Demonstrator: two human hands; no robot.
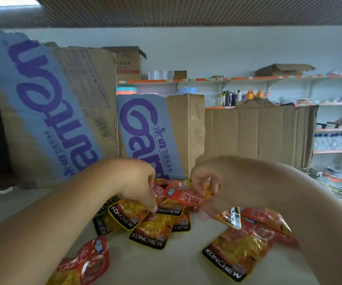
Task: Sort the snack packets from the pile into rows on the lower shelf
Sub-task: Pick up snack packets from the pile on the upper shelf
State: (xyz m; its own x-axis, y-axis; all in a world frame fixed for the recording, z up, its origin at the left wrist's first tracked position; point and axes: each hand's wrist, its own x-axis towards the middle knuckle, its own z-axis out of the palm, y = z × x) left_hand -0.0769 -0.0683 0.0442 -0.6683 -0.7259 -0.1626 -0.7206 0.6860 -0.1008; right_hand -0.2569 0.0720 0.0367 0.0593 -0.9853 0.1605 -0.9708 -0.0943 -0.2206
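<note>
Right hand point(205, 188) is pinching an orange-red foil snack packet point(186, 195) just above the pile of yellow-and-black KONCHEW packets point(151, 231). Left hand point(139, 186) is curling down onto that pile, but I cannot tell whether it is gripping anything. Everything is lying on a pale shelf surface point(182, 264). Torn blue-printed cardboard boxes point(49, 112) are walling off the back, with orange-edged shop shelves point(268, 78) showing beyond.

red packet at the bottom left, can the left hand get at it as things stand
Probably yes. The red packet lies apart from the pile with nothing on it; the left hand, now on the pile, only needs to draw back.
</note>
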